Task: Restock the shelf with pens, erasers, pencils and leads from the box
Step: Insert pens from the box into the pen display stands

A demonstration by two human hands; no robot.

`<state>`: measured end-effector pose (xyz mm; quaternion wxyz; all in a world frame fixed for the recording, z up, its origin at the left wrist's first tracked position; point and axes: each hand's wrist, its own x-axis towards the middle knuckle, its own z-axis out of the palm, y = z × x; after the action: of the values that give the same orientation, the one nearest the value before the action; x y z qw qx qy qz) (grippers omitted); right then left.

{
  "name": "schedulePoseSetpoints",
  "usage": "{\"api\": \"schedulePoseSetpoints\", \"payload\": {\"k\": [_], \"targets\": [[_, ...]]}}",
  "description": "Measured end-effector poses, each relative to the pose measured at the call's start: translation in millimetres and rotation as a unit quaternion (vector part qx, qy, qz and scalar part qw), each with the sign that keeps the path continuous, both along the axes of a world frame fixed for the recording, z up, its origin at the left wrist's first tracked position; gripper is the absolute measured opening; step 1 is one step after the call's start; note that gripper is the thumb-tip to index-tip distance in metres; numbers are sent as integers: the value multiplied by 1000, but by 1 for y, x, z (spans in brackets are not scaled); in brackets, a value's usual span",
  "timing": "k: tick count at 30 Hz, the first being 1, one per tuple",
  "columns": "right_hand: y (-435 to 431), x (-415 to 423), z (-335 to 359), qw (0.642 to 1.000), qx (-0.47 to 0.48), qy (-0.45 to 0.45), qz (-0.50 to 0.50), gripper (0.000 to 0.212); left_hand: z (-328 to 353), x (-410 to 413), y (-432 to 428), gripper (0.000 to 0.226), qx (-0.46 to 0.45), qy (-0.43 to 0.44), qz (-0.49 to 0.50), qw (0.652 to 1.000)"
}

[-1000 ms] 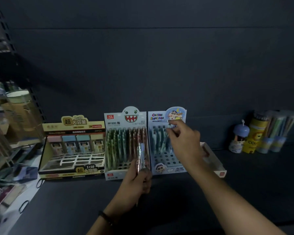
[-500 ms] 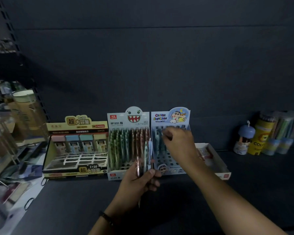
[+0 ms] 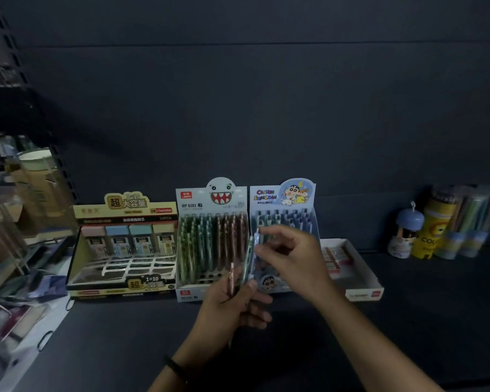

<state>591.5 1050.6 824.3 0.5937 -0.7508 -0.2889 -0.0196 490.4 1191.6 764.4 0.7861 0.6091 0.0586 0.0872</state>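
**Fingers (image 3: 277, 232) pinching one pen (image 3: 256, 241) off the bunch (image 3: 232, 278)**

Head view, pretty dim. The right hand (image 3: 292, 258) has its fingertips closed on a pale blue pen, held upright just in front of the Shin-chan box (image 3: 283, 198).

The left hand (image 3: 227, 306) sits lower, fingers wrapped round the bunch. A pink pen and a greenish one stick up out of the fist, right beside the blue one. Can't tell how many it's holding.

All of this is over the dark shelf (image 3: 408, 321). Lined up along its back, left to right:
- lead box (image 3: 125, 206), one row of cases at the rear
- monster box (image 3: 210, 199), packed with green and pink pens, a few bare holes in front
- Shin-chan box, pens in its back rows
- eraser box (image 3: 364, 291), erasers towards the back

The tubs (image 3: 433, 236) stand well apart at far right. There's a black wristband (image 3: 176, 366) on the left wrist.
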Motion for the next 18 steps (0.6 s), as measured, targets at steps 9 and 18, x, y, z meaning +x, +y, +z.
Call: {"api": "schedulePoseSetpoints", "payload": {"k": [9,18], "targets": [[-33,11,18,994,58,26,-85,34,17,16,-24,28,73,-14,-24,997],[-45,41,13,969,-7,-141,-205,39,2,15,-26,31,-130,86,-85,984]]}}
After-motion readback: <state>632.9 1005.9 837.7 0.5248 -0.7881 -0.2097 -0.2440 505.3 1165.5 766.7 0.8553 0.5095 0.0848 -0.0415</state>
